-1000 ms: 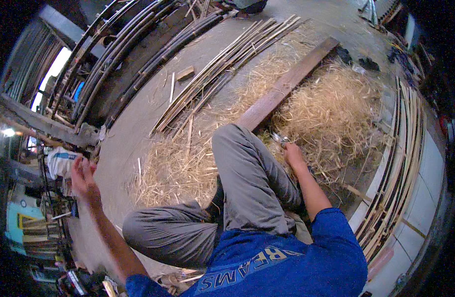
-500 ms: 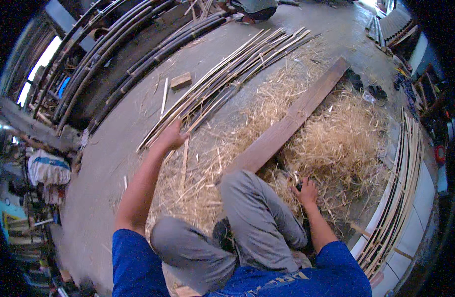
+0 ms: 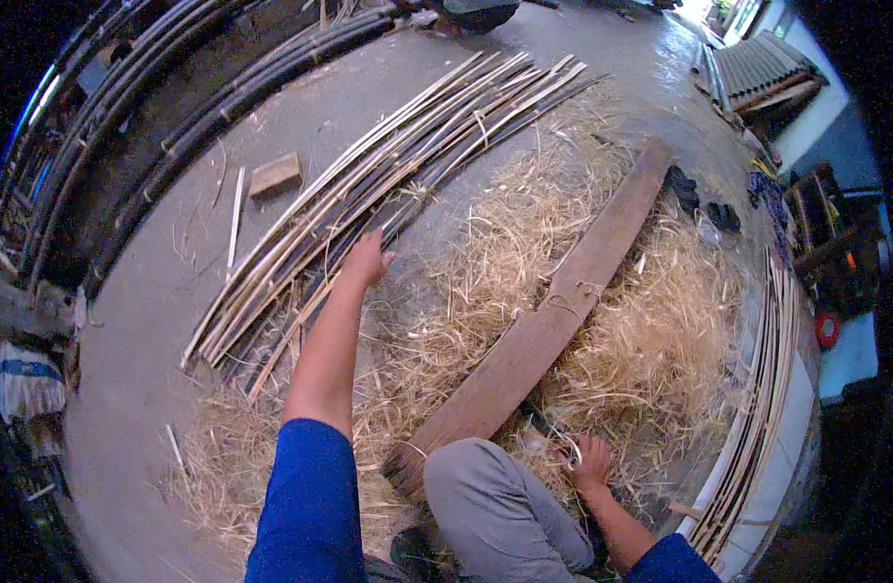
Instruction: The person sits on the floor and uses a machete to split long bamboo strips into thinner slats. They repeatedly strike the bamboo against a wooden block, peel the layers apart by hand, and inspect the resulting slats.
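Note:
My left hand point(image 3: 369, 258) reaches over the near right side of a bundle of long bamboo strips point(image 3: 369, 165) on the floor. Its thumb sticks out to the right, while its fingers are hidden at the strips, so I cannot tell whether they grip one. Low on the right, my right hand point(image 3: 592, 464) is closed on what looks like a dark-bladed knife point(image 3: 539, 420), partly hidden; a pale curled shaving point(image 3: 572, 453) is at its fingers. Between my hands a long wooden plank point(image 3: 534, 345) slants away from my knee, over heaped bamboo shavings point(image 3: 660, 321).
A wooden block point(image 3: 275, 176) and a thin pale stick point(image 3: 236, 216) lie left of the bundle. More strips point(image 3: 757, 408) run along the right side beside white tiles. Dark bamboo poles point(image 3: 242, 107) are at the back left; corrugated sheets point(image 3: 765, 70) lean at the back right.
My view has shifted toward the left-hand bundle. My left arm is stretched farther along the strips, and its hand is nearer their middle. The right hand still holds the dark tool, now showing more.

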A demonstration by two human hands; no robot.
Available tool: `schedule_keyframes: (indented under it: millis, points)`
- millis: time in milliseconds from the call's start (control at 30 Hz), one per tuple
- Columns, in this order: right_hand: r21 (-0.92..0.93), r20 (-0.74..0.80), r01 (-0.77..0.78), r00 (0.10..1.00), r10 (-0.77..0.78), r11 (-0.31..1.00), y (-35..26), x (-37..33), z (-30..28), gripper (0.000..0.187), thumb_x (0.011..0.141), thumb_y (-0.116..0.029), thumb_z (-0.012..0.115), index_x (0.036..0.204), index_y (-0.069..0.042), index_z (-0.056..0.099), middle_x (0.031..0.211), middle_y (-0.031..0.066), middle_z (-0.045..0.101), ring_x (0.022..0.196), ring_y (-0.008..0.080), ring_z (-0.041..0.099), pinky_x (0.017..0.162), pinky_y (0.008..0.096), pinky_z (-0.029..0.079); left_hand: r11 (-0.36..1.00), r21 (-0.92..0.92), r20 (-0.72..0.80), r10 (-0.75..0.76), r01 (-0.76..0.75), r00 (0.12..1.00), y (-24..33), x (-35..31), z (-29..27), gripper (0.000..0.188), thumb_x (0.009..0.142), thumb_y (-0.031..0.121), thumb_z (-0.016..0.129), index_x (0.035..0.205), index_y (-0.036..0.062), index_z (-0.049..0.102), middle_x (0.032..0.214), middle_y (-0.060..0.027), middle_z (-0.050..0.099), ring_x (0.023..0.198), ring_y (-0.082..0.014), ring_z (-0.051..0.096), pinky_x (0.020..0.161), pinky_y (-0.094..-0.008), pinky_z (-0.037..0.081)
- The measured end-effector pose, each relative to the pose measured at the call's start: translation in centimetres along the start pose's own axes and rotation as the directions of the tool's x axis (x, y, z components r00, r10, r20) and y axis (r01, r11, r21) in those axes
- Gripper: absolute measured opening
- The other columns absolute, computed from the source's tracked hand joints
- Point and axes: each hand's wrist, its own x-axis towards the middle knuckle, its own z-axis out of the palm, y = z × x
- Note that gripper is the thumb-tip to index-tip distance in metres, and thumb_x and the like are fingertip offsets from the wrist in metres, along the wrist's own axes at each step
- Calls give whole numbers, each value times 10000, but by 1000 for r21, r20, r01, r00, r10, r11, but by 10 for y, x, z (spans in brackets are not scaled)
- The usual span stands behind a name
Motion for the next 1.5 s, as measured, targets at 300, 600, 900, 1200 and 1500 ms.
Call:
schedule_keyframes:
  millis: [300,600,900,1200,1500]
  points:
    - [26,46,-23,999,22,999,-4,7,-4,600,711,-569,678,1059,-96,555,952,143,520,878,351,531,739,472,442,967,131,21,-223,218,975,8,40,14,648,836,370,634,1305,-19,413,1320,-199,429,1230,-360,458,972,-461,443]
    - [15,38,-48,998,48,999,-21,12,-20,552,671,-477,756,1013,-97,547,927,135,527,866,344,539,714,461,447,971,1,-125,-238,240,963,43,50,31,911,754,556,687,1354,-33,337,1365,-287,370,1191,-397,484,975,-443,437]
    - [3,3,6,1000,-6,1000,-11,8,-14,587,661,-539,741,1009,-107,552,923,125,515,877,334,531,700,447,441,933,58,-2,-355,355,935,30,65,25,891,729,658,653,1270,-23,458,1310,-228,465,1246,-393,429,992,-482,391]
    - [25,29,12,1000,-13,1000,-2,4,-7,586,711,-506,702,1040,-54,524,942,148,504,879,341,513,717,466,435,965,-249,-61,-94,76,994,66,72,-98,668,774,613,642,835,-52,650,823,-236,667,794,-339,674,712,-440,507]
    - [57,-7,-45,999,45,997,-14,11,-7,599,678,-493,745,1077,-95,540,988,137,523,956,337,518,774,457,456,999,18,-71,-27,29,997,69,-41,-134,497,851,491,607,1041,33,574,970,-242,651,922,-418,625,792,-498,487]
